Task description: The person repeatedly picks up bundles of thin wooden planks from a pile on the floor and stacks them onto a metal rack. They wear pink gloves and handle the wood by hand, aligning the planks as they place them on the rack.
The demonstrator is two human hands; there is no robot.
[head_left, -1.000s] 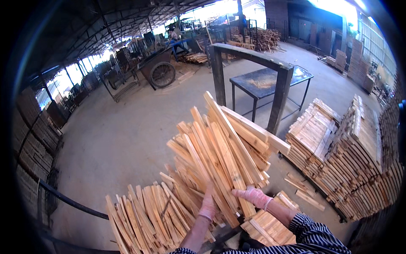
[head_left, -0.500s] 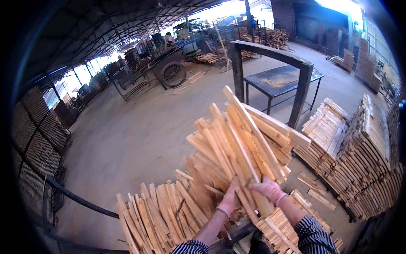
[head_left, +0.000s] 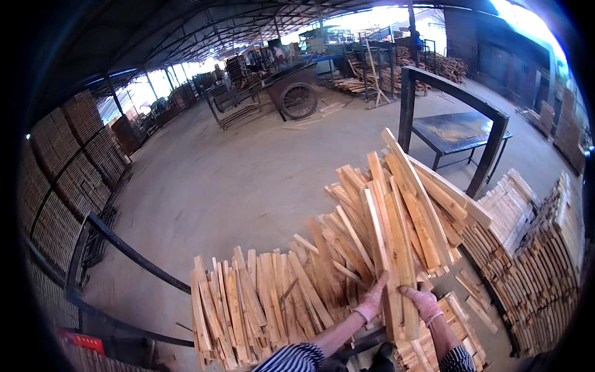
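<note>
Head view, slats in hand: a small bundle of long, pale brown wooden slats (head_left: 401,260) stands nearly upright between the hands, in front of the right part of a large fanned heap of similar wooden slats (head_left: 273,291); the exact count cannot be told.
Left hand: the left hand (head_left: 372,304), pinkish and apparently gloved, is half curled against the bundle's left edge; whether its fingers wrap behind cannot be told.
Right hand: the right hand (head_left: 424,302), likewise pinkish, is closed on the bundle's lower right side, thumb across the front face, other fingers mostly hidden.
Below the hands: a low stack of short, pale wooden boards (head_left: 458,322) lies to the heap's lower right.
Around the heap: a bent black metal rail (head_left: 141,255) runs to its left, and a square black metal frame (head_left: 455,90) rises beyond its right end.
Good handling: steady pressure from both sides should keep the slats together; their long upper ends probably want clearance from the heap's jutting tips, and thumbs are best kept out from between edges.
</note>
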